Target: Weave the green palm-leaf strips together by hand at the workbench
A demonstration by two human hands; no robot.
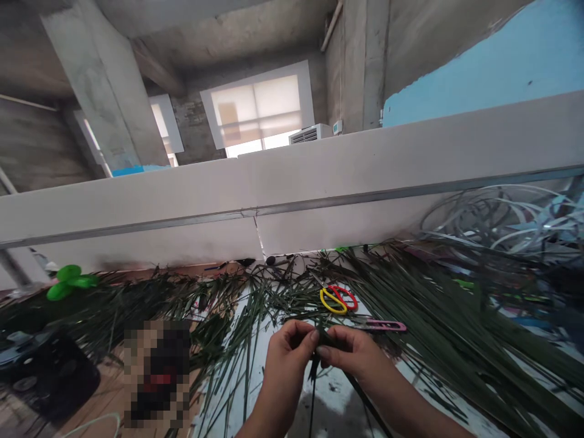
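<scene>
Pinching a green leaf strip [313, 369] in left hand [291, 353] and right hand [356, 351], we're apparently shaping it. Next likely needs firm grip; scissors [337, 297] at one o'clock.

On the desk [335, 388], scissors [336, 300] lay above the right hand [353, 351] at lower centre; leaves [438, 310] spread across the lower right, below coils [545, 227]; a panel [347, 169] crossed mid-frame behind.

Across the view, a long white panel [387, 159] is crossed by a grey metal rail [319, 202]. Behind it, a bright rectangular window [278, 97] with a pale blind and a patch of light-blue wall paint [502, 70] are seen. At far left, a bright-green, round-lobed object [69, 274] is seen beyond a black, round-cornered device [59, 371].
</scene>
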